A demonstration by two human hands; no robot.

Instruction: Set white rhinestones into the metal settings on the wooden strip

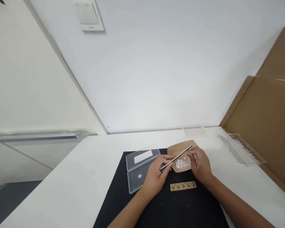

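White bits (180, 164) are lying on paper (178, 148) below the stick (181, 153) my left hand (156, 173) is gripping; my right hand (200, 164) is hovering beside its tip, whether pinching anything I can't tell. I'm risking a spill if I bump the paper.

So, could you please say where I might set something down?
Bare white tabletop shows left of the black mat. It's crowded around the mat's far part: open case, brown paper, white pieces, metal-studded strip, left hand, right hand.
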